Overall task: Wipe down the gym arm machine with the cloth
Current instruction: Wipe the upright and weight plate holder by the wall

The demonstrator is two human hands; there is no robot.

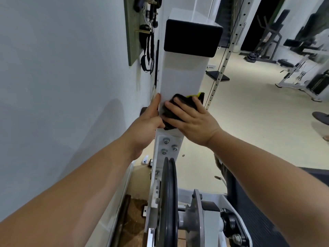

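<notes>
Now wiping the white column (181, 73) of the arm machine.
At the column's left edge the left hand (147, 122) steadies it, fingers straight and together; the cloth (170, 113) lies on the front face under the right hand (194, 122), fingers spread flat. I'd keep that palm flat and overlap strokes down toward the bolted bracket (169, 145).

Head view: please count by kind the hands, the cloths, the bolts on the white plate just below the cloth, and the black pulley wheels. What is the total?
Hands: 2 (left hand, right hand)
Cloth: 1
Bolts on the white plate: 3
Black pulley wheel: 1
Total: 7
</notes>
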